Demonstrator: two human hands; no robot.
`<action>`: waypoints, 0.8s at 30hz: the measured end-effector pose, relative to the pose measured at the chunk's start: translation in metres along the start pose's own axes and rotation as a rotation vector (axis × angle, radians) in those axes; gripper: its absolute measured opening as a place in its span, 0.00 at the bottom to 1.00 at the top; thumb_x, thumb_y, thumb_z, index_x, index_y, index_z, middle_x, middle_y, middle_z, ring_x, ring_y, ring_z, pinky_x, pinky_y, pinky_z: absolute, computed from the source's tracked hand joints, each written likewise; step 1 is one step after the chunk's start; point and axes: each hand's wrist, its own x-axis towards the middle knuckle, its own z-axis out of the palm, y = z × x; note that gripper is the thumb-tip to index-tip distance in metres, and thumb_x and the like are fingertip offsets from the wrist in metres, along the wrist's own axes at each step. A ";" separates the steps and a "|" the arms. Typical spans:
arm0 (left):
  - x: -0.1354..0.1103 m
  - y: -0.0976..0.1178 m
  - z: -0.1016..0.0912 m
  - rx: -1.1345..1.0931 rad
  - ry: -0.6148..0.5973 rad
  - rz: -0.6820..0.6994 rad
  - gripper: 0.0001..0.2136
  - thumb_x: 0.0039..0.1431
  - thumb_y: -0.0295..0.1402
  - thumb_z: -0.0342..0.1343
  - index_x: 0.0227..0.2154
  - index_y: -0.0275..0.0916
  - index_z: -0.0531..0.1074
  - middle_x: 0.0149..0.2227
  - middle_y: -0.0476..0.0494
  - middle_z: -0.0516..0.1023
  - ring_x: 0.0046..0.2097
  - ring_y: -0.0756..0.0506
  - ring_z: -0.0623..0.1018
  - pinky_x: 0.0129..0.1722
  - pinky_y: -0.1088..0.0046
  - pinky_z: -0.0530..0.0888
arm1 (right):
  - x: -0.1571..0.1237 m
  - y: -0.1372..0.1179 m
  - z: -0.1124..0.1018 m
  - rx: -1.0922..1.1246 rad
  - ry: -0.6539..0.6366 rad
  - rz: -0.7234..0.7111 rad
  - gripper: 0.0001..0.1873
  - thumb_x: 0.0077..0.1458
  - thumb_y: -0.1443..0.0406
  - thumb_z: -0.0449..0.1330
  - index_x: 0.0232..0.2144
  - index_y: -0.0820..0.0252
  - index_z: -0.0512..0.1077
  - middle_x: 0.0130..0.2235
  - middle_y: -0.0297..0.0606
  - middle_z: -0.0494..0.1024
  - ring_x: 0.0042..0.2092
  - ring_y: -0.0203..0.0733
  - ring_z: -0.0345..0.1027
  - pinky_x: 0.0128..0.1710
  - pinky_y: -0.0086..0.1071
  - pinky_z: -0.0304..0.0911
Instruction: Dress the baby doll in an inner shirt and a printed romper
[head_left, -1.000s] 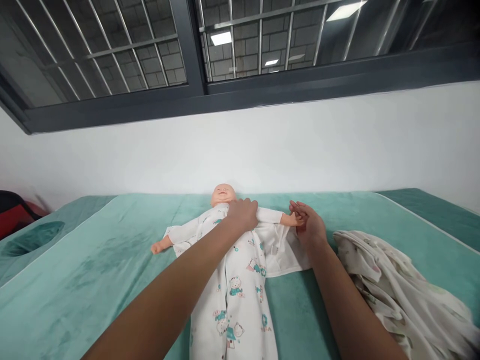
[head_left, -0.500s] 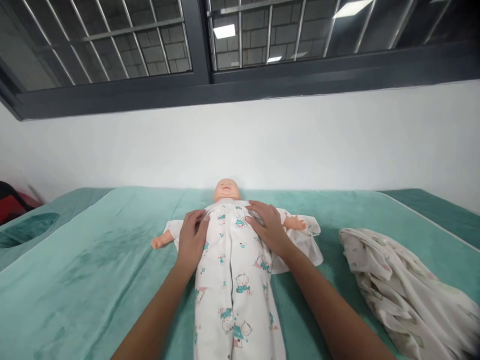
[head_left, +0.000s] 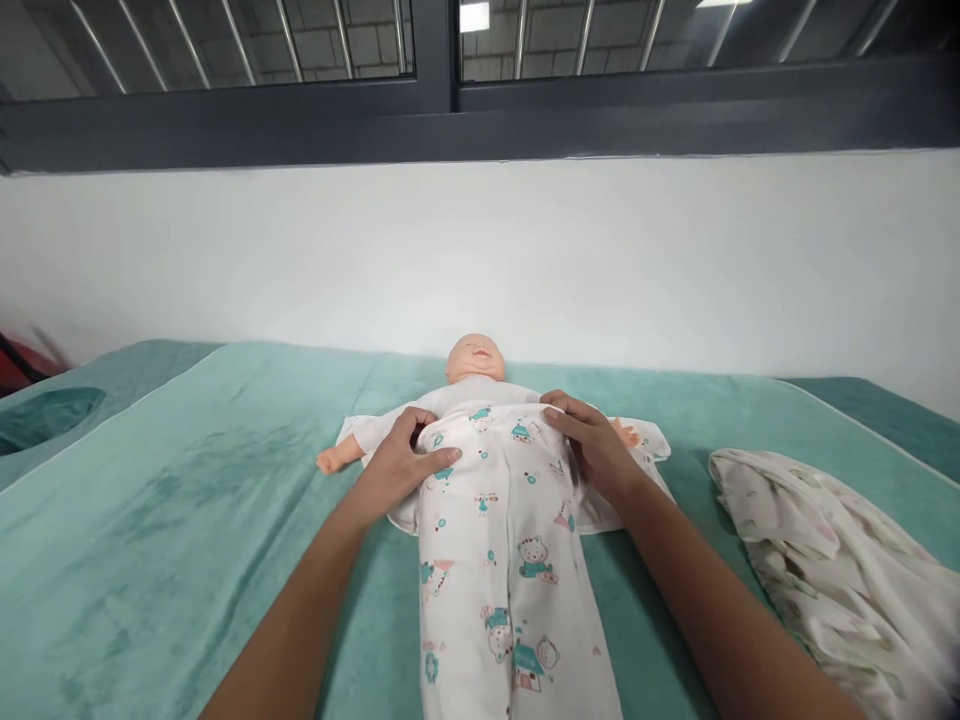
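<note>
My left hand (head_left: 397, 468) and right hand (head_left: 596, 452): each pinching the sleepsuit (head_left: 510, 530), its legs cropped; the doll (head_left: 475, 358) has its torso hidden.

White sleepsuit (head_left: 510, 560) with teal cartoon animals lies on a teal blanket (head_left: 187, 520).

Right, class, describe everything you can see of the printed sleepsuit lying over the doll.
The sleepsuit is white, soft-looking cloth printed with small teal and pink cats and houses. It lies lengthwise over the doll on the teal cover, top edge at the chest, lower end running out of frame. The left hand pinches the top edge on one side; the right hand lies on the other, grip unclear.
</note>
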 end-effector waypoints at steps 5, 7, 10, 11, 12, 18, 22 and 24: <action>-0.002 -0.001 0.002 -0.072 0.046 0.035 0.17 0.50 0.43 0.61 0.38 0.42 0.64 0.37 0.51 0.67 0.40 0.47 0.69 0.39 0.73 0.67 | -0.003 0.003 -0.009 0.073 -0.066 0.153 0.23 0.50 0.50 0.62 0.19 0.57 0.58 0.22 0.28 0.56 0.23 0.32 0.51 0.22 0.27 0.50; -0.003 -0.003 0.002 -0.085 0.026 0.061 0.15 0.51 0.44 0.61 0.35 0.42 0.64 0.34 0.52 0.65 0.37 0.49 0.68 0.36 0.74 0.66 | -0.004 0.001 -0.013 -0.049 -0.163 0.196 0.24 0.51 0.48 0.61 0.19 0.57 0.57 0.21 0.27 0.54 0.22 0.32 0.51 0.20 0.27 0.49; -0.004 -0.004 0.005 -0.048 -0.025 0.047 0.15 0.55 0.47 0.56 0.29 0.40 0.65 0.29 0.53 0.64 0.32 0.50 0.66 0.33 0.74 0.63 | -0.007 -0.008 -0.018 -0.250 -0.354 0.218 0.23 0.50 0.48 0.61 0.21 0.58 0.62 0.22 0.28 0.59 0.23 0.33 0.56 0.22 0.28 0.54; -0.005 -0.004 0.006 -0.033 -0.020 0.043 0.16 0.56 0.48 0.54 0.27 0.40 0.64 0.28 0.53 0.63 0.32 0.50 0.65 0.32 0.74 0.62 | -0.009 -0.013 -0.020 -0.290 -0.413 0.217 0.21 0.48 0.49 0.63 0.22 0.58 0.65 0.24 0.29 0.63 0.25 0.34 0.59 0.24 0.29 0.57; -0.006 -0.004 0.007 -0.021 -0.004 0.043 0.17 0.57 0.49 0.53 0.26 0.40 0.63 0.27 0.53 0.63 0.31 0.50 0.64 0.32 0.74 0.62 | -0.011 -0.017 -0.021 -0.319 -0.461 0.217 0.19 0.45 0.50 0.66 0.25 0.59 0.68 0.26 0.31 0.67 0.28 0.36 0.62 0.27 0.30 0.59; -0.022 -0.004 -0.006 -0.004 -0.180 0.007 0.17 0.53 0.50 0.56 0.34 0.40 0.68 0.30 0.53 0.67 0.33 0.48 0.68 0.32 0.74 0.64 | -0.037 -0.027 -0.013 -0.436 -0.477 0.285 0.18 0.41 0.53 0.68 0.30 0.60 0.74 0.28 0.33 0.74 0.30 0.40 0.65 0.30 0.31 0.57; -0.037 -0.008 -0.018 0.030 -0.322 0.004 0.28 0.42 0.46 0.66 0.46 0.43 0.66 0.38 0.51 0.71 0.38 0.45 0.71 0.35 0.73 0.67 | -0.062 -0.017 0.004 -0.525 -0.238 0.176 0.19 0.49 0.50 0.60 0.23 0.59 0.67 0.24 0.29 0.67 0.28 0.36 0.59 0.28 0.30 0.52; -0.044 -0.011 -0.012 0.049 -0.204 0.058 0.20 0.44 0.46 0.64 0.37 0.41 0.68 0.37 0.51 0.70 0.37 0.46 0.70 0.35 0.73 0.66 | -0.072 -0.009 0.014 -0.617 -0.029 0.102 0.19 0.52 0.51 0.57 0.21 0.58 0.62 0.23 0.29 0.64 0.29 0.37 0.56 0.30 0.31 0.52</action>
